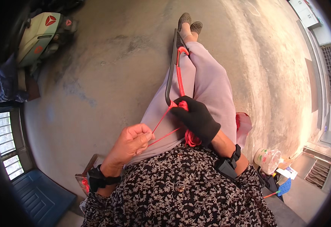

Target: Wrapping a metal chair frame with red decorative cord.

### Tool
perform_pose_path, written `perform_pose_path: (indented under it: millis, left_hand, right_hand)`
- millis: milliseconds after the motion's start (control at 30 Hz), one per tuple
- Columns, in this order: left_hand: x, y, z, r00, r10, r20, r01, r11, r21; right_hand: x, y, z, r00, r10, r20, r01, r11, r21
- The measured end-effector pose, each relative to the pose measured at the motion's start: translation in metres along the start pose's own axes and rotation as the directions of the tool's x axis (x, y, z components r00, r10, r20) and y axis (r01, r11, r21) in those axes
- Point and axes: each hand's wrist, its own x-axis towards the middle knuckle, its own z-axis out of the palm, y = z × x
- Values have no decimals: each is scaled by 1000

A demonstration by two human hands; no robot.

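My left hand (134,143), bare, pinches a thin red cord (160,122) between thumb and fingers above my left thigh. The cord runs taut from there up to the near corner of a dark metal frame (167,84). A second strand leads from the same hand back toward my right hand (198,120). That hand wears a black glove and is closed around the near end of the frame and red cord wound there; its fingertips are partly hidden. Beneath the glove hangs a bundle of red cord (191,139). Red wrapping (180,80) covers one bar of the frame, which lies along my legs.
A scooter (37,39) stands at the far left. Near the lower left is a blue padded seat (42,198). To my right are a plastic bag (267,160), a blue fly swatter (284,187) and red material (243,123) beside my thigh.
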Motion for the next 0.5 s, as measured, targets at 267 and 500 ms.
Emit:
perform_pose_path:
  millis: [267,500]
  left_hand:
    - [7,29,6,916,306,258,-188,897,-399]
    - [69,35,22,903,425,-71,-428,903,-36]
  right_hand:
    - [-5,-12,-71,950,-63,-305,196,880,432]
    - [12,-29,-36,753,-462,-468,280,869,-408]
